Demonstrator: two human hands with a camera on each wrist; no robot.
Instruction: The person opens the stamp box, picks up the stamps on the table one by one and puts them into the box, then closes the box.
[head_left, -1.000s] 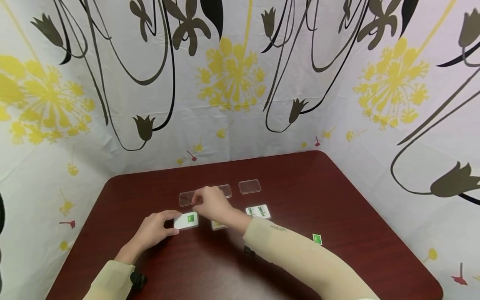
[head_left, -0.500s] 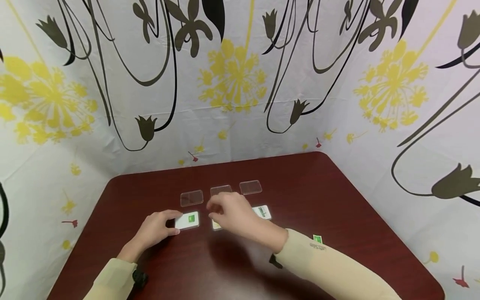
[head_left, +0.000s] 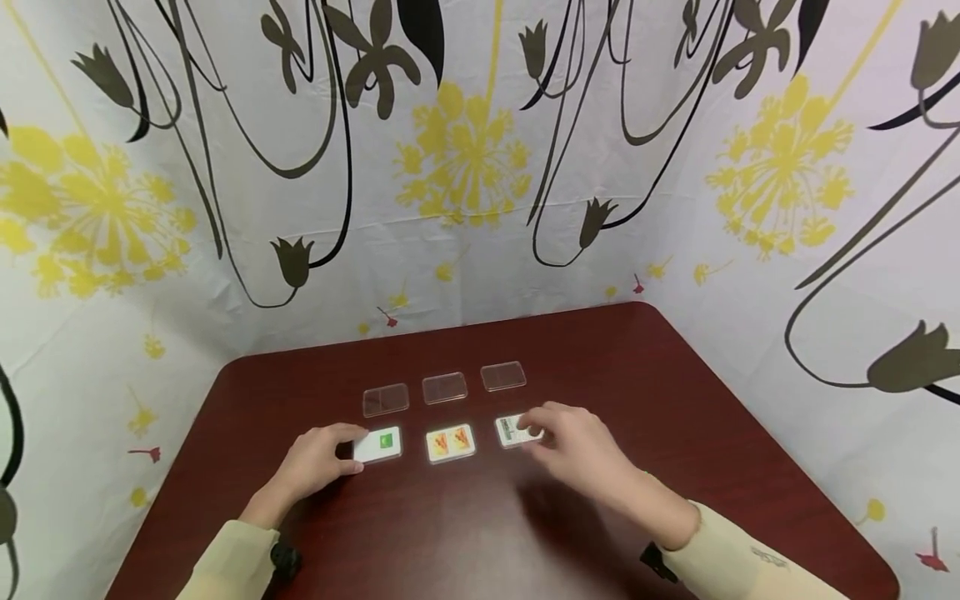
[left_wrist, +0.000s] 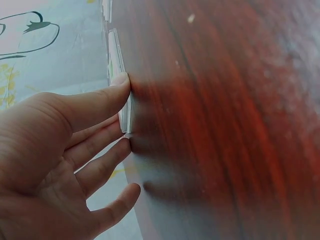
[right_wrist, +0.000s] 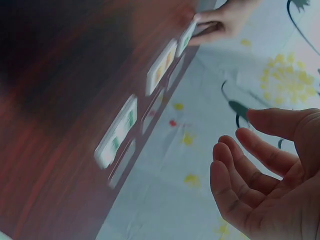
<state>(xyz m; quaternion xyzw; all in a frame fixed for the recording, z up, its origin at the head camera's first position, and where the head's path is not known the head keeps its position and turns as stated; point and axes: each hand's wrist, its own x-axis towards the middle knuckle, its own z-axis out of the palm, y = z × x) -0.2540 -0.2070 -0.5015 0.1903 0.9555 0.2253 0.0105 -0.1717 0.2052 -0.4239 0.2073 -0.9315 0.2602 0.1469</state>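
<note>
Left hand (head_left: 318, 458) pinches a white rectangular case (head_left: 371, 452), one green picture (head_left: 387, 440) in, one seemingly missing; white orange-pictured case (head_left: 451, 443), green-pictured case (head_left: 510, 431) look filled; right hand (head_left: 581, 448) hovers, fingers loose, empty.

Below and left of the head view's centre, the left hand (head_left: 313, 460) pinched with thumb (left_wrist: 100, 102) and fingertips, while the right hand (head_left: 579, 443) hung right of centre, fingers (right_wrist: 237, 175) loosely curved, its forearm (head_left: 738, 550) slanting toward the lower right.
</note>
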